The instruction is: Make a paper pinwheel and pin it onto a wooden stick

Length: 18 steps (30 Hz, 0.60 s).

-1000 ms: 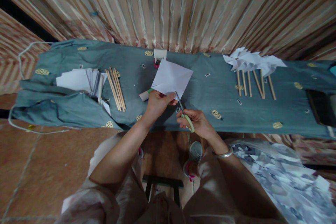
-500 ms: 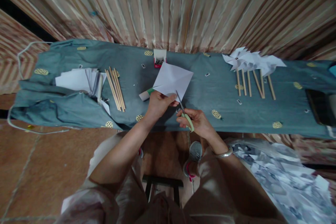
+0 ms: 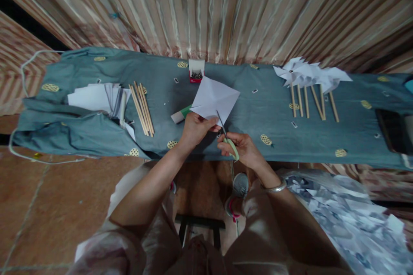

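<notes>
My left hand (image 3: 197,129) pinches the lower edge of a square white sheet of paper (image 3: 217,96), which is held up over the table with one corner pointing away from me. A slit shows at the sheet's left corner. In my right hand (image 3: 242,148) are scissors (image 3: 232,148) with pale green handles, and their blades lie at the paper's near corner, close to my left fingertips. Behind the sheet stands an opened small red box (image 3: 195,78) of metal pins. A green and white piece (image 3: 181,114), partly hidden by the paper, lies to the left.
White paper pinwheels (image 3: 311,75) on wooden sticks lie at the right of the cloth-covered table (image 3: 245,129). Left are several wooden sticks (image 3: 142,109) and a stack of paper (image 3: 92,98). A dark phone-like object (image 3: 392,131) lies far right, above a bag of paper scraps (image 3: 351,219).
The paper has shifted very slightly to the right. My hands and the scissors keep almost the same place at its near corner.
</notes>
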Tool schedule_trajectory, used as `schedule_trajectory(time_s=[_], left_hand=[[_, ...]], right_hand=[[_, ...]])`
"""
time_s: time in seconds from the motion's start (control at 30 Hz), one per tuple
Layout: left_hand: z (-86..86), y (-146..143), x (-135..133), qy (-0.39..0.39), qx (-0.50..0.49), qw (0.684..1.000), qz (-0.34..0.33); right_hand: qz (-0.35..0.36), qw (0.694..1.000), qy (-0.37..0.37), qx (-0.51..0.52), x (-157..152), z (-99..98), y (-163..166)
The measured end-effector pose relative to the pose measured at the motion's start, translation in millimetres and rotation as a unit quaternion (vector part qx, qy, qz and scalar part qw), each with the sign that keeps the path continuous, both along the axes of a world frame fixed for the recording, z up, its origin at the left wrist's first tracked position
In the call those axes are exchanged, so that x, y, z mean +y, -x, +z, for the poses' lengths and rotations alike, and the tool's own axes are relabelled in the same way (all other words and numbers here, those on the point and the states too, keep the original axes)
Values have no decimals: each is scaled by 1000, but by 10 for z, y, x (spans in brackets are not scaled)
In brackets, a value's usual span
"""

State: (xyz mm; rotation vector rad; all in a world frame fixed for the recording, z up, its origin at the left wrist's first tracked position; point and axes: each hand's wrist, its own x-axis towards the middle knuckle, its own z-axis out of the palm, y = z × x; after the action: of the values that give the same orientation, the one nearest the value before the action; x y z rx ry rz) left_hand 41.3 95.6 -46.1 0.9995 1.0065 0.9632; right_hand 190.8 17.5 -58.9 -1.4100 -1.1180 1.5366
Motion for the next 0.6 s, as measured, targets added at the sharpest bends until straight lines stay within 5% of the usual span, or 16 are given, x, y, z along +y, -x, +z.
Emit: schedule_trajectory(time_s=[0.6], left_hand=[[-16,-10,-20,-2,-11,1000,-7]], right_hand=[[15,1000,-18,-12,12,8,-25]])
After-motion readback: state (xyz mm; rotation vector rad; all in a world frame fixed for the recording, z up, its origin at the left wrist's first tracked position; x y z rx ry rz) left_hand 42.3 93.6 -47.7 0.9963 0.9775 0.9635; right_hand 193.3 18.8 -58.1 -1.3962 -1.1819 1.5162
